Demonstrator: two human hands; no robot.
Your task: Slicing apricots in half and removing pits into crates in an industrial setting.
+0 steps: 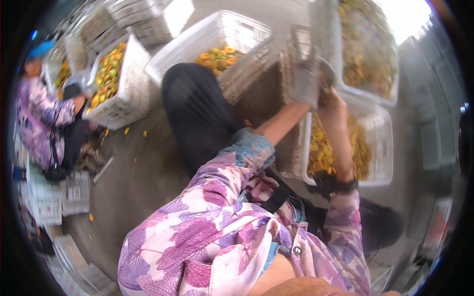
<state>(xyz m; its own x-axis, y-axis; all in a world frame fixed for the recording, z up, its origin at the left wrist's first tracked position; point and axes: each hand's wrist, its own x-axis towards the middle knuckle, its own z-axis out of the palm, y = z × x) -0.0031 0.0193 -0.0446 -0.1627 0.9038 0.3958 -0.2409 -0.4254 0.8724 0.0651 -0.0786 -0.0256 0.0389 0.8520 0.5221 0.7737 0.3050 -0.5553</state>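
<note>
The left hand (304, 83) and right hand (334, 106) meet near the far end of a white crate (383, 148) of yellow fruit pieces (321, 155); blur hides their opening and grip. Grey floor (133, 172) stretches left toward a co-worker (42, 106).

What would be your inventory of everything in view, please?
Fruit crates: at least five, white, left, upper centre and right
Fruit pieces: many, yellow to green, in those crates
Floor: one, grey-brown, underneath
Stray pieces: several, yellow, on floor, left
Other crates: several, white, left side
Co-worker: one, purple-patterned top, left
Shirt: one, floral pink-purple, foreground
Trousers: one pair, dark, centre
Left hand: one, grey glove, upper right
Right hand: one, blurred, beside left hand
</note>
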